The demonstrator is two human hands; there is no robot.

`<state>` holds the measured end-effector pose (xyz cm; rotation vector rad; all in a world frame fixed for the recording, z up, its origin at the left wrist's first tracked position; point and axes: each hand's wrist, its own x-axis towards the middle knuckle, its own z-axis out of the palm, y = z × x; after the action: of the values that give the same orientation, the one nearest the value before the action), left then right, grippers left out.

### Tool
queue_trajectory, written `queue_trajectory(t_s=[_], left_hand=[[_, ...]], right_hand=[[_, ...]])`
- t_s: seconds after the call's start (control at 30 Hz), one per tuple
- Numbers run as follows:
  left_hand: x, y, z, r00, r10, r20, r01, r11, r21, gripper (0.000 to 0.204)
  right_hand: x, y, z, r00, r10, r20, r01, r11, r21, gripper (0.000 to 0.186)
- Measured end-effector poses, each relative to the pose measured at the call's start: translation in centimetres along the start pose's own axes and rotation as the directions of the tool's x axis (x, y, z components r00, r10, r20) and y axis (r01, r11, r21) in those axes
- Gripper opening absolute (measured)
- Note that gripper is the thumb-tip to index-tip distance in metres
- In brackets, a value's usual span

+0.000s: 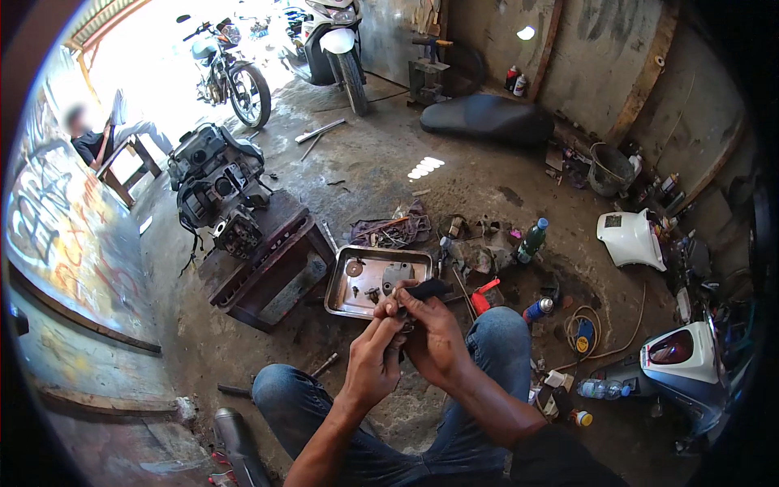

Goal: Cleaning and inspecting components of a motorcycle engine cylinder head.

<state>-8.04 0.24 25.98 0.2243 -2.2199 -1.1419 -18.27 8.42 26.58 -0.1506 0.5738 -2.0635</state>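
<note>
My left hand (376,355) and my right hand (436,339) meet above my knees, fingers pinched together. A dark, blunt thing (430,290), cloth or rubber by its look, juts out beyond my right fingers. Small dark parts show between the two hands; the fingers mostly cover them, so I cannot name their kind. Just beyond my fingertips lies a metal tray (341,310). It holds a round disc (355,268), a grey metal cover (398,273) and small dark parts.
To the left, a motorcycle engine (219,183) rests on a dark wooden stand (268,280). Tools lie on a cloth (414,219) behind the tray. At right are a green bottle (531,241), a spray can (538,309) and a coiled cable (596,329). Someone (93,146) sits far left.
</note>
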Motion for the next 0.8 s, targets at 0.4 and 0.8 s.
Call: queue_trajectory(t_s=[0.4,0.8], left_hand=[[0.1,-0.6,0.2,0.988,-0.067,-0.136,0.041,0.982,-0.186,0.025],[-0.7,-0.9,0.4,0.997,-0.056,0.046,0.053,0.997,0.051,0.042]], right_hand=[[-0.5,-1.1,0.5,0.976,0.032,0.217,0.008,0.984,-0.18,0.022],[-0.1,2.0,-0.8,0.991,-0.124,-0.041,0.112,0.969,-0.221,0.015]])
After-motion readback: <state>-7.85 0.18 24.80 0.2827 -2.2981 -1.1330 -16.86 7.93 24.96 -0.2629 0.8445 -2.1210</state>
